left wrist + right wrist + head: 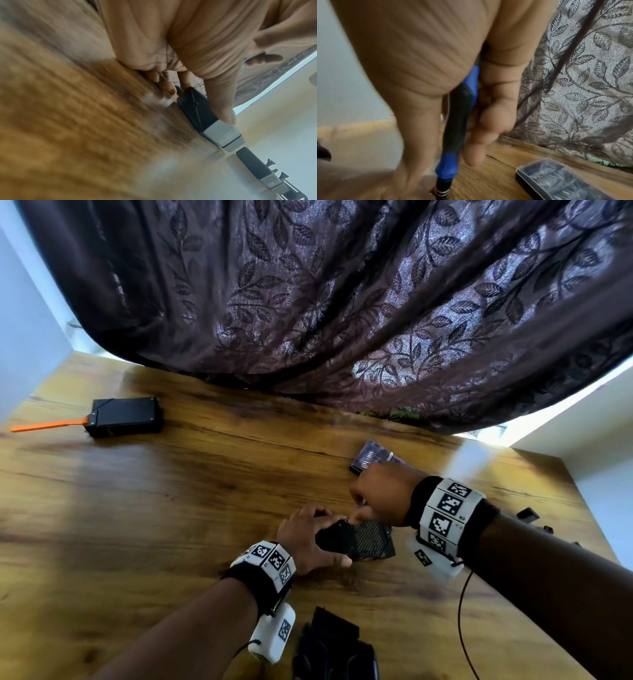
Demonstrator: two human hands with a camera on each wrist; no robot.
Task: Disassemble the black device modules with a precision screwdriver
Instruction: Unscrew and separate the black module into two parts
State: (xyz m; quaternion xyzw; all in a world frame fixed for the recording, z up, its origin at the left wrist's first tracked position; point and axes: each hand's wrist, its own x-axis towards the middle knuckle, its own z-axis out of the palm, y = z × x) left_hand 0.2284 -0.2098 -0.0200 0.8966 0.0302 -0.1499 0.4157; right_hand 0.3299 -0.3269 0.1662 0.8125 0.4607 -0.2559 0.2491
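A black device module with a ribbed top lies on the wooden table in the middle. My left hand grips its left end, fingers behind and thumb in front; the left wrist view shows my left hand with the thumb pressed on the black module and its grey end. My right hand holds a blue-and-black precision screwdriver upright. Its tip stands at the module's far left corner. A second black module with an orange strap lies far left.
A clear bit case lies behind my right hand, also seen as the bit case in the right wrist view. Black parts sit at the near edge and small black pieces at the right. A dark leaf-patterned curtain hangs over the table's far edge.
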